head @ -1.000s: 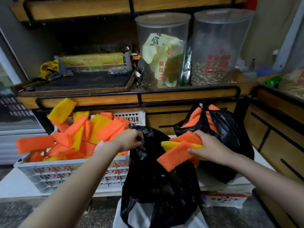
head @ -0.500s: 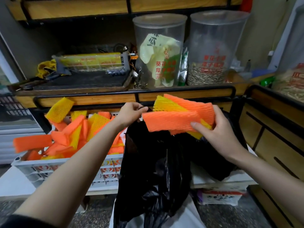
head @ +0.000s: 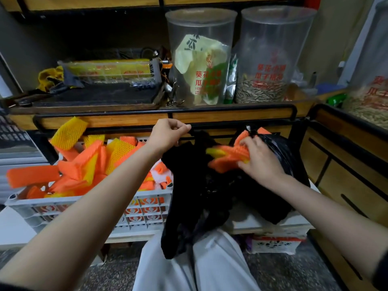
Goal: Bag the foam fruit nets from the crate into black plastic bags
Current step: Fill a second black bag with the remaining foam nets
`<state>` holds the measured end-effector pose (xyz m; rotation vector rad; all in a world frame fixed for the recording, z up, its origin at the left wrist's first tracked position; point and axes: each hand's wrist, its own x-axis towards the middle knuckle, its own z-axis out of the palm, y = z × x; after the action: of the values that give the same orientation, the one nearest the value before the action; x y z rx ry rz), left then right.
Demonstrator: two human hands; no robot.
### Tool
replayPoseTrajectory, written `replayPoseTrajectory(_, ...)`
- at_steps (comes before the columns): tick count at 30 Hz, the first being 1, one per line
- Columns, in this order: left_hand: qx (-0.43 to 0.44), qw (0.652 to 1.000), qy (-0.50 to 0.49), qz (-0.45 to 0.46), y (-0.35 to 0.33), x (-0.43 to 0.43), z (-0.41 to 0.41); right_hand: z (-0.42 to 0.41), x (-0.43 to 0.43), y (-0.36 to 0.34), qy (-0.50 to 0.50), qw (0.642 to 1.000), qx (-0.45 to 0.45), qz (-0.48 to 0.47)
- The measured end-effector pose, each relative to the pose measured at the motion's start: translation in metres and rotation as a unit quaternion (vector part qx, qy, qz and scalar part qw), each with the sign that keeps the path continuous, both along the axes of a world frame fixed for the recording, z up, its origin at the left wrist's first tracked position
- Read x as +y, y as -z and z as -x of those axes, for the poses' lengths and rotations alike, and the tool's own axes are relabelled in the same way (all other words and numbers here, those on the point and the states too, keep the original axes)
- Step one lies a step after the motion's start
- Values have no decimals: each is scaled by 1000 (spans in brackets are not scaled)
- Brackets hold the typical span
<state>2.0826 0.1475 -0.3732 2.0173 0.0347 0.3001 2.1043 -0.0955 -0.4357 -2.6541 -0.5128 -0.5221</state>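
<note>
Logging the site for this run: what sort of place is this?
Probably the storage corner of a small shop, perhaps one selling fruit or snacks. Clear bins holding seeds stand on a wooden shelf, and a crate of foam nets sits beside a black bag.

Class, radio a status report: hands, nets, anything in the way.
Left hand pinches bag rim up. Right hand grips nets at its mouth. Crate well stocked. Full bag close behind.

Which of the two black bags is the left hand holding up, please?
The nearer, limp black bag, whose rim the left hand pinches. The other bag sits bulging behind the right hand, orange nets poking from its top.
</note>
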Motion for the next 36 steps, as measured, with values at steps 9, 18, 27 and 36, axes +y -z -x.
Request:
replayPoseTrajectory(9, -39, 997, -49, 39, 14, -12, -26, -44, 26, -5, -37, 996, -58, -56)
replayPoseTrajectory(18, -47, 996, -50, 53, 22, -8, -36, -41, 45, 27, -105, 994, -34, -22)
replayPoseTrajectory(27, -51, 997, -50, 41, 33, 3, -38, -39, 61, 44, -168, 965, 93, 181)
replayPoseTrajectory(36, -48, 992, -1, -113, 73, 34, -21, -24, 87, -7, -169, 982, -81, -14)
